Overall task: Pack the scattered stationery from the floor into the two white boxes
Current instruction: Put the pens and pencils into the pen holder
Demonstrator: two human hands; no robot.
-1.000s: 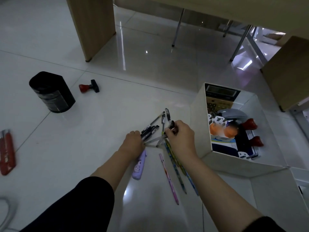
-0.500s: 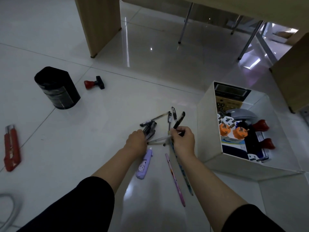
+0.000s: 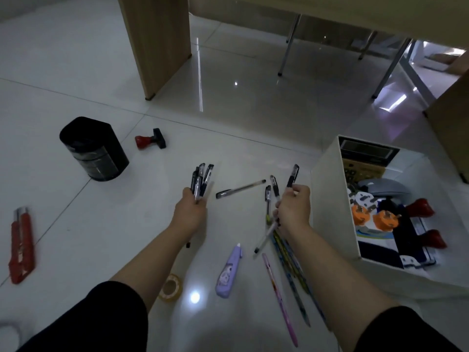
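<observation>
The pens are being picked up off the floor. Next, I think, they should go right, into the box (image 3: pixel 330 204). The left hand (image 3: pixel 189 214) is curled tight round a bunch of pens (image 3: pixel 200 181). One pen (image 3: pixel 239 189) still lies between the hands. The right hand (image 3: pixel 294 207) grips a few pens (image 3: pixel 275 189) too, beside the box.
</observation>
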